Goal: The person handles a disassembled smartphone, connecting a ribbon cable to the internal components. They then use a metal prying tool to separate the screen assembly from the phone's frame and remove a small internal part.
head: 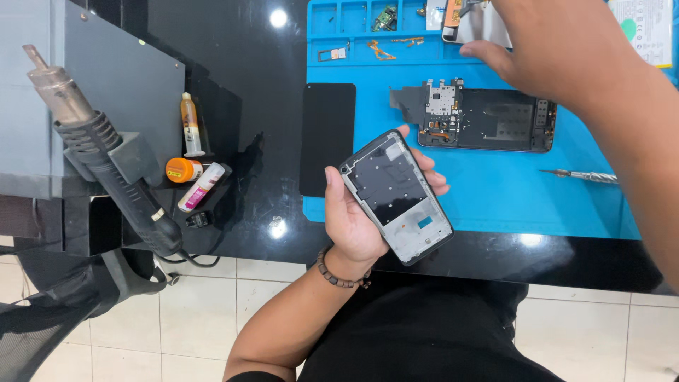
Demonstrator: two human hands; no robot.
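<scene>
Left hand cradling a stripped phone frame, right hand up at the mat's far edge

Left hand was palm-up over the surface's near edge, fingers wrapped around the phone frame, bare grey metal inside, tilted. Right hand hovered, fingers loose, over parts at the blue mat's far edge; couldn't tell if it gripped anything.

left hand cupped palm-up, right hand reaching forward
</scene>
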